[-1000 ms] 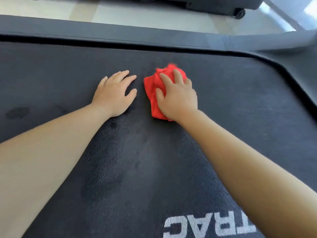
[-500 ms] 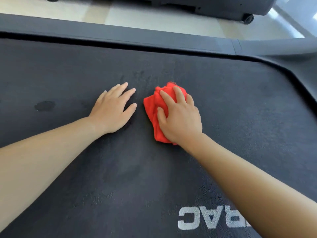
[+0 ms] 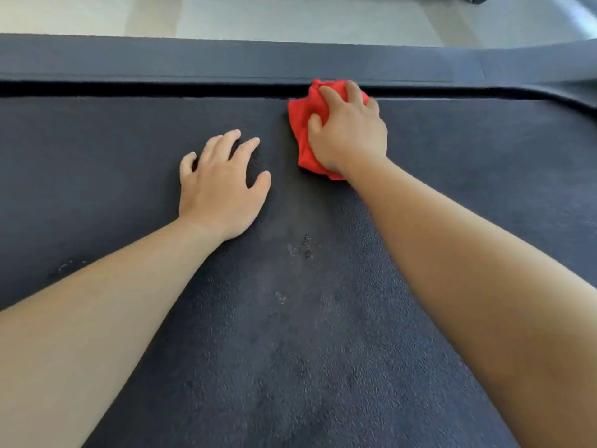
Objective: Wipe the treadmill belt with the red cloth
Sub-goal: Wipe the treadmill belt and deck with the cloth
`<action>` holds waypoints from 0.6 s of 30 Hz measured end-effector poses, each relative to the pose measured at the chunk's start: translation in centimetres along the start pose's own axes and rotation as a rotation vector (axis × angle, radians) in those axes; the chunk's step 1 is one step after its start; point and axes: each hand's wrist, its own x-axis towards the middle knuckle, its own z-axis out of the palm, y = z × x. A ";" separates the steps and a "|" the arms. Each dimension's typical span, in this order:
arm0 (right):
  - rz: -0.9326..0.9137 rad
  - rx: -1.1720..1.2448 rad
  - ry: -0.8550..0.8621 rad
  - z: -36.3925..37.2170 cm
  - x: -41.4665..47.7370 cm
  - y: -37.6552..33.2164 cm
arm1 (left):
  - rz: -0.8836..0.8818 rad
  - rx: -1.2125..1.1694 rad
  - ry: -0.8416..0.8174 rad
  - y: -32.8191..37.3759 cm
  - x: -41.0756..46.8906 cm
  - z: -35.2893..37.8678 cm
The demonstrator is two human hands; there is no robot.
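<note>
Grips a crumpled red cloth [image 3: 303, 124] with the right hand [image 3: 349, 134], fingers [image 3: 332, 97] curled over the bunched fabric, thumb tucked into its folds. Presses it onto the treadmill belt [image 3: 290, 350] at the far edge, touching the dark gap [image 3: 161, 89] under the smooth grey side rail [image 3: 226, 59]. Rests the left hand [image 3: 219, 192] on the belt just beside, holding nothing, fingers spread and slightly bent, tips on the surface. Shows a dark, finely pebbled belt with a few pale scuffs [image 3: 305, 247] between the two forearms. Beyond the rail, pale glossy floor [image 3: 290, 17].
</note>
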 end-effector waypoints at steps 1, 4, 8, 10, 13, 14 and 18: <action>0.002 -0.007 -0.012 -0.1 0.1 0.0 | 0.001 -0.008 -0.002 0.0 0.0 0.0; -0.006 -0.026 -0.084 -0.9 -0.9 0.2 | 0.009 -0.009 -0.013 0.0 0.0 0.0; -0.064 -0.036 -0.106 -2.1 -6.2 0.6 | 0.014 -0.012 -0.018 0.0 0.2 -0.1; -0.065 -0.037 -0.114 -2.9 -10.2 0.3 | 0.008 -0.014 -0.038 0.1 0.2 -0.2; -0.115 -0.020 -0.040 -3.4 -17.2 -0.2 | 0.017 -0.040 -0.058 0.1 -0.1 -0.6; -0.139 -0.008 -0.010 -3.6 -19.4 -0.4 | 0.027 -0.042 -0.064 -0.1 -0.5 -0.8; -0.160 0.016 0.073 -3.5 -23.8 -0.4 | 0.126 -0.036 -0.076 -0.9 -5.2 -1.5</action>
